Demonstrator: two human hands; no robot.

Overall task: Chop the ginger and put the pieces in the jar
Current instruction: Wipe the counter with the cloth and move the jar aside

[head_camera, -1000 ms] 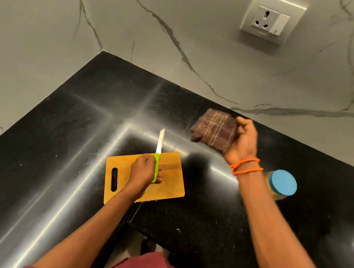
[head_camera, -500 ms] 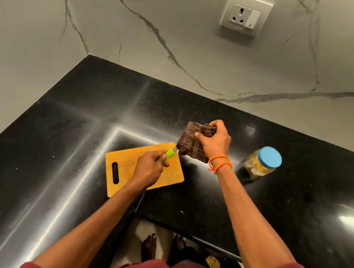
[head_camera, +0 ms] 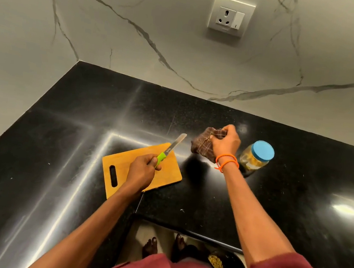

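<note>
Above the cutting board [head_camera: 127, 168], left hand [head_camera: 141, 170] grips knife [head_camera: 171, 147], blade toward two o'clock; right hand [head_camera: 226, 143] clutches cloth [head_camera: 201, 144] beside capped jar [head_camera: 257, 156].

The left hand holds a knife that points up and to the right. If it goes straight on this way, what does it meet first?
Probably the brown cloth gripped by the right hand. The knife in the left hand aims roughly there, though depth is unclear and it may pass just left.
</note>
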